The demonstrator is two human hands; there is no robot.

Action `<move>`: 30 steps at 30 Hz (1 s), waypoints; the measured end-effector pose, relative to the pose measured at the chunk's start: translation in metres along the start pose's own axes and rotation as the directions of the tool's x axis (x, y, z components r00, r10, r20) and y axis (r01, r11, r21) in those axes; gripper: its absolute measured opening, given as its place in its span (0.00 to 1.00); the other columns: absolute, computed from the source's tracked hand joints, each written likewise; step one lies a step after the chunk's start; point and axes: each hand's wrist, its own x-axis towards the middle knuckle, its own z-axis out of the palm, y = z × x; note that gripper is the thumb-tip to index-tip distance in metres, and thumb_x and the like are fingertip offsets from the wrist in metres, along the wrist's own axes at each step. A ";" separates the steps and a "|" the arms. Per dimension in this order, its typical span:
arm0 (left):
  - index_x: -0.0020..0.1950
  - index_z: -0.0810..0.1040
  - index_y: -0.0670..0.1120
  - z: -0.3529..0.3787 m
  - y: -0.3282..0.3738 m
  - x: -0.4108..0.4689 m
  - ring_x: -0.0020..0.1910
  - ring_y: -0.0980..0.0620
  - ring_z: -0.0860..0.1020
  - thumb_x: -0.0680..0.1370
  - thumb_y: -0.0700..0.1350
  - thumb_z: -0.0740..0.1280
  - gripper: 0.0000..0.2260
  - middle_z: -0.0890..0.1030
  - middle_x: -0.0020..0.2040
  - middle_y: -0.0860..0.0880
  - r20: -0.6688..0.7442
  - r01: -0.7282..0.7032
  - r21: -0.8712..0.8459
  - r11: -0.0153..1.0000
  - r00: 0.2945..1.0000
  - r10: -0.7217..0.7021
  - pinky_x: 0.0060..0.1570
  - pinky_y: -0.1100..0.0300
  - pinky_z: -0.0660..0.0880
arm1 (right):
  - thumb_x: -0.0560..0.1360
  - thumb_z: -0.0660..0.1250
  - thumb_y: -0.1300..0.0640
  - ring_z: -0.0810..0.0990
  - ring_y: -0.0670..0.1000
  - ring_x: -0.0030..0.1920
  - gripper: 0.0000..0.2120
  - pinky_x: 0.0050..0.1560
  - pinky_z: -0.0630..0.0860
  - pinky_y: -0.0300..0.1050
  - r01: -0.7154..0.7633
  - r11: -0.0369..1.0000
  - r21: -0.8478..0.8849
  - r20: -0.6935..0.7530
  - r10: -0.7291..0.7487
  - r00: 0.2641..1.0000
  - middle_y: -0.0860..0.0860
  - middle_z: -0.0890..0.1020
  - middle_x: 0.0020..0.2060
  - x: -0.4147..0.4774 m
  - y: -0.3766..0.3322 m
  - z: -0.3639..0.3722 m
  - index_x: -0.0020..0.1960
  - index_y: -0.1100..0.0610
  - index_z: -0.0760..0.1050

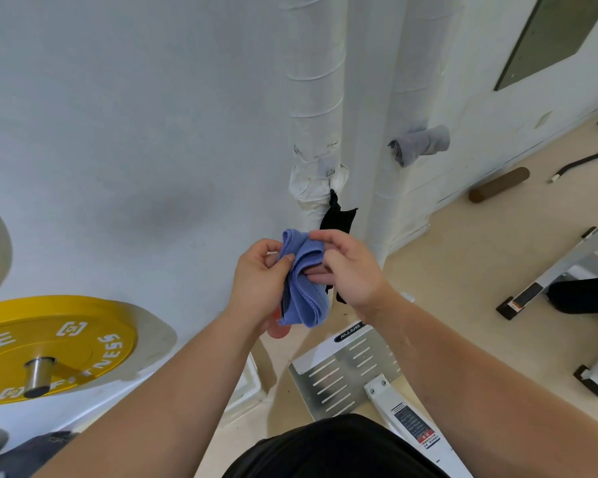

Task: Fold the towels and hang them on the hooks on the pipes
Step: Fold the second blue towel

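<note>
The left hand (259, 277) is pinching the left edge of a folded blue towel (306, 298), its thumb pressing the cloth against curled fingers. The right hand (349, 270) is gripping the same towel from the other side, its thumb lying over the top fold and its fingertips tucking into the layers. The towel is hanging down between the two hands in several thick folds, held up in the air in front of the pipes and touching neither of them. A small orange-red patch (278, 327) is peeking out below the left hand; what it belongs to is not clear. Just behind the hands, a black towel (337, 215) is hanging from the left pipe (315, 81), with its lower part hiding behind the right hand. Higher up and to the right, a grey towel (420, 144) is sitting rolled and bunched against the right pipe (390, 208). Both pipes are running up the white wall (135, 115), wrapped in white. To the far left, a yellow weight plate (56, 343) is sitting on a metal bar. Below the hands, a slotted metal footplate (342, 377) is resting on the beige floor (463, 263), and a brown roller (499, 184) is lying by the wall further right.
</note>
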 end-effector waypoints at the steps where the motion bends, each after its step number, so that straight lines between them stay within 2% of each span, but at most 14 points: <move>1: 0.54 0.80 0.42 -0.001 0.002 0.000 0.36 0.51 0.80 0.80 0.36 0.68 0.04 0.84 0.38 0.40 0.013 0.026 -0.044 0.999 1.000 -0.026 0.39 0.58 0.78 | 0.79 0.58 0.70 0.86 0.55 0.48 0.20 0.52 0.84 0.47 0.033 0.999 -0.028 0.012 -0.033 0.999 0.58 0.82 0.53 -0.001 0.001 -0.001 0.67 0.54 0.70; 4: 0.59 0.82 0.42 0.002 0.011 -0.007 0.32 0.54 0.82 0.81 0.35 0.66 0.09 0.85 0.36 0.47 0.073 0.091 -0.135 0.987 0.994 -0.081 0.30 0.63 0.76 | 0.75 0.70 0.62 0.85 0.50 0.41 0.20 0.50 0.83 0.50 0.164 0.952 -0.258 -0.012 -0.173 0.985 0.50 0.83 0.46 -0.002 0.006 -0.003 0.60 0.47 0.67; 7: 0.60 0.82 0.39 0.008 0.018 -0.015 0.30 0.56 0.82 0.82 0.34 0.63 0.10 0.85 0.36 0.49 0.102 0.114 -0.201 0.973 0.990 -0.095 0.27 0.65 0.75 | 0.73 0.75 0.58 0.77 0.43 0.32 0.15 0.41 0.77 0.40 0.227 0.913 -0.339 -0.102 -0.275 0.956 0.45 0.79 0.38 -0.003 0.005 0.002 0.49 0.45 0.70; 9: 0.60 0.82 0.41 0.012 0.019 -0.017 0.31 0.55 0.83 0.83 0.36 0.62 0.11 0.86 0.37 0.49 0.119 0.132 -0.234 0.963 0.987 -0.106 0.29 0.64 0.77 | 0.74 0.75 0.57 0.75 0.43 0.31 0.11 0.39 0.75 0.36 0.252 0.902 -0.351 -0.151 -0.320 0.935 0.45 0.79 0.36 -0.004 0.005 0.005 0.48 0.46 0.75; 11: 0.60 0.83 0.43 0.014 0.021 -0.020 0.33 0.55 0.84 0.84 0.39 0.62 0.10 0.87 0.39 0.49 0.138 0.154 -0.260 0.953 0.983 -0.121 0.31 0.63 0.78 | 0.76 0.73 0.59 0.77 0.42 0.34 0.08 0.42 0.76 0.35 0.280 0.889 -0.362 -0.158 -0.354 0.922 0.45 0.80 0.37 -0.007 0.003 0.007 0.53 0.49 0.80; 15: 0.58 0.82 0.46 0.011 0.019 -0.016 0.45 0.50 0.87 0.81 0.34 0.66 0.11 0.88 0.48 0.44 0.104 0.057 -0.232 0.971 0.994 -0.033 0.42 0.62 0.81 | 0.79 0.65 0.66 0.80 0.40 0.50 0.18 0.54 0.75 0.29 0.333 0.827 -0.452 -0.026 -0.386 0.922 0.47 0.81 0.50 -0.009 0.009 0.007 0.67 0.55 0.79; 18: 0.54 0.84 0.47 0.002 0.013 -0.006 0.49 0.45 0.86 0.78 0.31 0.67 0.13 0.87 0.48 0.43 0.051 -0.013 -0.085 0.996 0.999 0.017 0.48 0.58 0.83 | 0.78 0.65 0.66 0.82 0.45 0.51 0.17 0.59 0.80 0.45 0.306 0.852 -0.424 -0.004 -0.340 0.940 0.49 0.82 0.53 -0.005 0.010 0.002 0.64 0.55 0.80; 20: 0.53 0.84 0.46 -0.003 0.015 -0.002 0.48 0.47 0.86 0.77 0.31 0.67 0.13 0.88 0.46 0.46 0.091 -0.062 0.035 0.997 0.994 0.058 0.47 0.60 0.82 | 0.74 0.71 0.60 0.79 0.46 0.54 0.17 0.60 0.76 0.44 0.382 0.714 -0.587 -0.013 -0.480 0.877 0.47 0.80 0.54 -0.003 0.004 -0.006 0.62 0.52 0.79; 21: 0.53 0.84 0.47 -0.006 0.018 -0.001 0.47 0.51 0.86 0.77 0.31 0.66 0.14 0.88 0.45 0.49 0.141 -0.090 0.092 0.992 0.987 0.076 0.45 0.62 0.81 | 0.71 0.74 0.55 0.76 0.46 0.58 0.23 0.62 0.73 0.42 0.393 0.634 -0.666 0.024 -0.508 0.861 0.46 0.78 0.58 0.000 0.000 -0.011 0.65 0.50 0.77; 23: 0.54 0.84 0.47 -0.011 0.025 0.001 0.45 0.55 0.85 0.78 0.31 0.65 0.14 0.87 0.46 0.50 0.238 -0.135 0.165 0.977 0.967 0.093 0.46 0.64 0.81 | 0.68 0.76 0.45 0.73 0.47 0.63 0.31 0.66 0.69 0.43 0.369 0.553 -0.747 0.144 -0.407 0.902 0.47 0.77 0.62 0.009 -0.009 -0.022 0.69 0.49 0.74; 24: 0.54 0.84 0.47 -0.013 0.028 0.003 0.46 0.55 0.84 0.79 0.31 0.65 0.14 0.87 0.47 0.49 0.266 -0.142 0.174 0.975 0.960 0.092 0.47 0.62 0.81 | 0.68 0.75 0.42 0.76 0.48 0.58 0.26 0.62 0.72 0.45 0.353 0.560 -0.750 0.184 -0.335 0.924 0.48 0.80 0.58 0.013 -0.012 -0.026 0.64 0.49 0.77; 25: 0.55 0.84 0.47 -0.016 0.031 0.005 0.46 0.54 0.85 0.79 0.31 0.65 0.14 0.87 0.48 0.48 0.282 -0.136 0.168 0.976 0.956 0.085 0.49 0.60 0.81 | 0.69 0.74 0.40 0.78 0.48 0.49 0.19 0.53 0.75 0.46 0.331 0.585 -0.740 0.206 -0.271 0.940 0.49 0.82 0.48 0.016 -0.015 -0.029 0.54 0.50 0.79; 27: 0.56 0.83 0.48 -0.019 0.034 0.006 0.46 0.52 0.85 0.78 0.33 0.67 0.13 0.87 0.48 0.47 0.300 -0.113 0.174 0.978 0.952 0.056 0.49 0.58 0.81 | 0.72 0.73 0.43 0.74 0.47 0.36 0.14 0.40 0.70 0.44 0.312 0.642 -0.701 0.226 -0.215 0.950 0.49 0.77 0.35 0.021 -0.018 -0.033 0.40 0.52 0.75; 30: 0.53 0.82 0.52 -0.023 0.028 0.007 0.45 0.49 0.85 0.73 0.39 0.75 0.13 0.86 0.46 0.49 0.292 -0.111 0.370 0.923 0.956 -0.002 0.48 0.51 0.83 | 0.75 0.73 0.48 0.72 0.46 0.34 0.13 0.39 0.67 0.42 0.304 0.676 -0.671 0.200 -0.229 0.953 0.47 0.74 0.33 0.022 -0.022 -0.035 0.39 0.53 0.73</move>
